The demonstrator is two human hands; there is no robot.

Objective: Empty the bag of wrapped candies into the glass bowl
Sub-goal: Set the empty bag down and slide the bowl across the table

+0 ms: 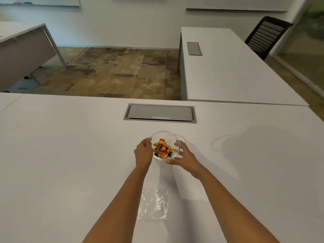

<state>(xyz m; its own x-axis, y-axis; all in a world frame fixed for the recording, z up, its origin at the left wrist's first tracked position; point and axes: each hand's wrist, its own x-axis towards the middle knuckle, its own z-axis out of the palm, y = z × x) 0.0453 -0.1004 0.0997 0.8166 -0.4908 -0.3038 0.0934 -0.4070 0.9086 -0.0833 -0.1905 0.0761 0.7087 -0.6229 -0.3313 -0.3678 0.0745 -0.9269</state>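
Observation:
A small clear glass bowl stands on the white table, holding several wrapped candies in orange, gold and green foil. My left hand cups the bowl's left side, fingers against the glass. My right hand wraps its right and near side, thumb under the near rim. A clear plastic bag lies flat and crumpled on the table between my forearms, close to me, with no candy visible in it.
A grey cable hatch is set into the white table just beyond the bowl. Another white desk stands ahead on the right with a black chair behind it. A third desk is at far left.

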